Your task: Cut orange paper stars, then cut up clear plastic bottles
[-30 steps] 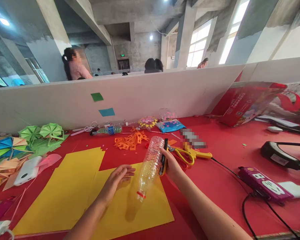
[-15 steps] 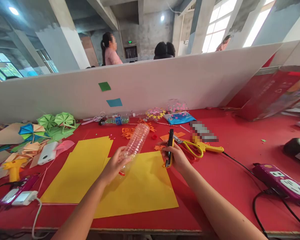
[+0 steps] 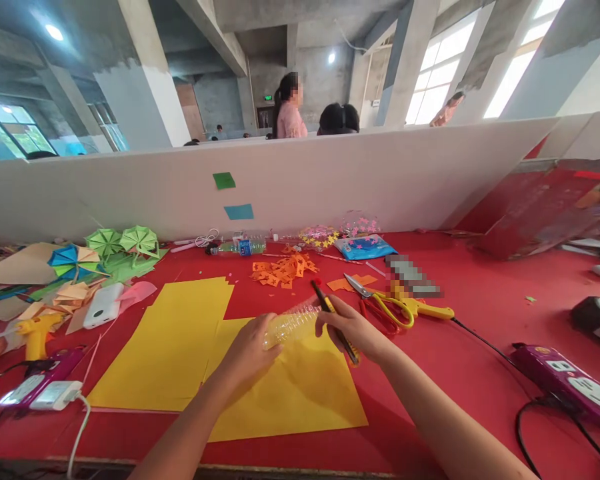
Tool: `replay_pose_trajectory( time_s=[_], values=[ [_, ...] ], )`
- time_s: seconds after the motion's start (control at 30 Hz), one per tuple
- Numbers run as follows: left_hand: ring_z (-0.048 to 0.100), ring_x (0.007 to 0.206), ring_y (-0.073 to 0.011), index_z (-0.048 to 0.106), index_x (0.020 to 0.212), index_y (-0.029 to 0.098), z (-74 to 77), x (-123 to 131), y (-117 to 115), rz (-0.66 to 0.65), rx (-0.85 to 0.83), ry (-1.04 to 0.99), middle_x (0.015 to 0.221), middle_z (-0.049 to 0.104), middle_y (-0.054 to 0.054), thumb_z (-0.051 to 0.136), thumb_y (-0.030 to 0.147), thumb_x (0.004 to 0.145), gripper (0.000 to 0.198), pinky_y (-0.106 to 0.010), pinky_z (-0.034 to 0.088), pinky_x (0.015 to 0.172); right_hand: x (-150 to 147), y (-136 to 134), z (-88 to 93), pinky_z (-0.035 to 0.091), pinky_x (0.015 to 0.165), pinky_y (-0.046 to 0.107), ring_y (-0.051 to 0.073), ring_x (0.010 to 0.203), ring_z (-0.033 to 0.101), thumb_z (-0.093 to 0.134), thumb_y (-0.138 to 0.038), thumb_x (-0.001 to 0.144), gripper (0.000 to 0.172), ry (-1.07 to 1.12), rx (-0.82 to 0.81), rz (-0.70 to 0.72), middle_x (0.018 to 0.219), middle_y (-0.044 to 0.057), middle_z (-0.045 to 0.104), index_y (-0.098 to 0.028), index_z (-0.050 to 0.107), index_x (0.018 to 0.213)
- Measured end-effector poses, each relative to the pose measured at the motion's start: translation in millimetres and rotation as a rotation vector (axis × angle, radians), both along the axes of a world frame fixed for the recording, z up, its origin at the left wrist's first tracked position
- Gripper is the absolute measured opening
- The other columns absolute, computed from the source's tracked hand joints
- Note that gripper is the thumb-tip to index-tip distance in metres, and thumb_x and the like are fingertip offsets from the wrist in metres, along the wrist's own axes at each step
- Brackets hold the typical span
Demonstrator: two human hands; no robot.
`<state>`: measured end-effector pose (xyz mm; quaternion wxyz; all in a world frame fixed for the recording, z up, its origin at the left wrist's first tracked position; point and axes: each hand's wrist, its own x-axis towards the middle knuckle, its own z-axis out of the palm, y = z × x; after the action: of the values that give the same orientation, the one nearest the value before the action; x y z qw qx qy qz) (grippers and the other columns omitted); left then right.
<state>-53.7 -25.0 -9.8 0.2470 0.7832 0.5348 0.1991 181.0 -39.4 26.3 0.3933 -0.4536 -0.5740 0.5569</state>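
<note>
My left hand (image 3: 247, 350) is closed around one end of a clear plastic bottle (image 3: 293, 325), which lies sideways just above the yellow paper sheets (image 3: 180, 347). My right hand (image 3: 353, 328) grips a black and yellow utility knife (image 3: 330, 313); its tip points up and left at the bottle's far end. Both hands meet over the middle of the red table (image 3: 455, 373).
Yellow-handled scissors (image 3: 385, 300) and a yellow glue gun (image 3: 430, 309) lie right of my hands. Orange paper cutouts (image 3: 283, 270), a small water bottle (image 3: 237, 247), folded paper fans (image 3: 105, 247), a purple power strip (image 3: 565, 383) and a white partition (image 3: 330, 180) surround them. People stand beyond the partition.
The bottle has passed fully into my left hand and dropped from tilted upright to lying sideways. My right hand has brought the knife over to the bottle's end.
</note>
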Motion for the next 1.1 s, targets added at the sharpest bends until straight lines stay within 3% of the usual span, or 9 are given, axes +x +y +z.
replay_pose_trajectory(
  time_s=[0.1, 0.2, 0.3, 0.47, 0.6, 0.77, 0.9, 1.0, 1.1],
  values=[
    [0.041, 0.129, -0.0279, 0.041, 0.134, 0.02, -1.1, -3, 0, 0.002, 0.053, 0.006, 0.14, 0.046, -0.012, 0.056, 0.038, 0.079, 0.06, -0.042, 0.032, 0.106, -4, -4, -3.4, 0.027, 0.034, 0.016, 0.004, 0.034, 0.037, 0.055, -0.023, 0.074, 0.018, -0.11, -0.015, -0.001, 0.063, -0.008, 0.058, -0.022, 0.041, 0.085],
    [0.047, 0.124, -0.0265, 0.04, 0.135, 0.021, -2.6, -12, -4, 0.046, 0.014, -0.043, 0.137, 0.049, -0.013, 0.051, 0.044, 0.082, 0.058, -0.041, 0.038, 0.1, -6, -11, -8.7, 0.034, 0.04, 0.018, 0.007, 0.043, 0.047, 0.054, -0.028, 0.077, 0.012, -0.175, 0.003, 0.004, 0.064, -0.006, 0.055, -0.021, 0.045, 0.078],
    [0.052, 0.119, -0.0239, 0.043, 0.131, 0.024, -5.4, -19, -7, 0.038, 0.002, -0.086, 0.134, 0.052, -0.01, 0.05, 0.042, 0.084, 0.051, -0.037, 0.041, 0.097, -7, -18, -11.2, 0.039, 0.048, 0.019, 0.012, 0.06, 0.057, 0.049, -0.038, 0.083, 0.019, -0.221, 0.05, -0.014, 0.068, -0.002, 0.055, -0.02, 0.05, 0.079],
    [0.045, 0.126, -0.0247, 0.041, 0.133, 0.023, -7.4, -14, -4, 0.046, 0.086, -0.051, 0.137, 0.049, -0.01, 0.051, 0.04, 0.083, 0.054, -0.039, 0.036, 0.102, -12, -16, -16.2, 0.036, 0.039, 0.019, 0.008, 0.038, 0.048, 0.039, -0.037, 0.087, 0.016, -0.301, 0.027, -0.076, 0.065, -0.006, 0.054, -0.022, 0.042, 0.088],
    [0.041, 0.128, -0.0299, 0.039, 0.135, 0.018, -3.0, 6, 2, 0.001, 0.156, 0.026, 0.138, 0.047, -0.015, 0.058, 0.037, 0.078, 0.063, -0.044, 0.031, 0.105, -20, -13, -21.1, 0.034, 0.037, 0.017, 0.008, 0.036, 0.044, 0.044, -0.027, 0.081, 0.016, -0.412, 0.027, -0.134, 0.06, -0.009, 0.05, -0.024, 0.038, 0.096],
    [0.038, 0.132, -0.0279, 0.034, 0.135, 0.018, -2.0, 2, 7, 0.053, 0.071, -0.139, 0.143, 0.041, -0.016, 0.056, 0.033, 0.078, 0.063, -0.044, 0.031, 0.106, -21, -19, -18.4, 0.036, 0.042, 0.019, 0.01, 0.044, 0.051, 0.044, -0.027, 0.083, 0.016, -0.555, 0.085, -0.144, 0.067, -0.005, 0.055, -0.023, 0.042, 0.099],
    [0.05, 0.122, -0.024, 0.05, 0.117, 0.02, 5.8, -26, 15, 0.143, -0.047, -0.299, 0.128, 0.056, -0.011, 0.049, 0.035, 0.081, 0.04, -0.039, 0.036, 0.103, -19, -17, -14.1, 0.036, 0.047, 0.02, 0.011, 0.048, 0.053, 0.046, -0.027, 0.084, 0.019, -0.655, 0.139, -0.17, 0.073, -0.002, 0.059, -0.022, 0.046, 0.102],
    [0.05, 0.121, -0.0244, 0.052, 0.114, 0.022, 15.4, -28, 22, 0.104, -0.095, -0.275, 0.129, 0.056, -0.01, 0.05, 0.038, 0.08, 0.037, -0.038, 0.037, 0.102, -22, -11, -14.4, 0.035, 0.049, 0.021, 0.012, 0.05, 0.053, 0.045, -0.026, 0.085, 0.018, -0.72, 0.162, -0.167, 0.075, -0.001, 0.061, -0.022, 0.048, 0.102],
    [0.044, 0.128, -0.0269, 0.047, 0.125, 0.02, 18.1, -10, 24, -0.014, -0.085, -0.172, 0.139, 0.047, -0.012, 0.057, 0.041, 0.077, 0.053, -0.039, 0.033, 0.105, -27, -9, -15.7, 0.033, 0.05, 0.021, 0.014, 0.053, 0.055, 0.042, -0.029, 0.089, 0.021, -0.784, 0.183, -0.147, 0.072, 0.0, 0.062, -0.021, 0.05, 0.107]
  ],
)
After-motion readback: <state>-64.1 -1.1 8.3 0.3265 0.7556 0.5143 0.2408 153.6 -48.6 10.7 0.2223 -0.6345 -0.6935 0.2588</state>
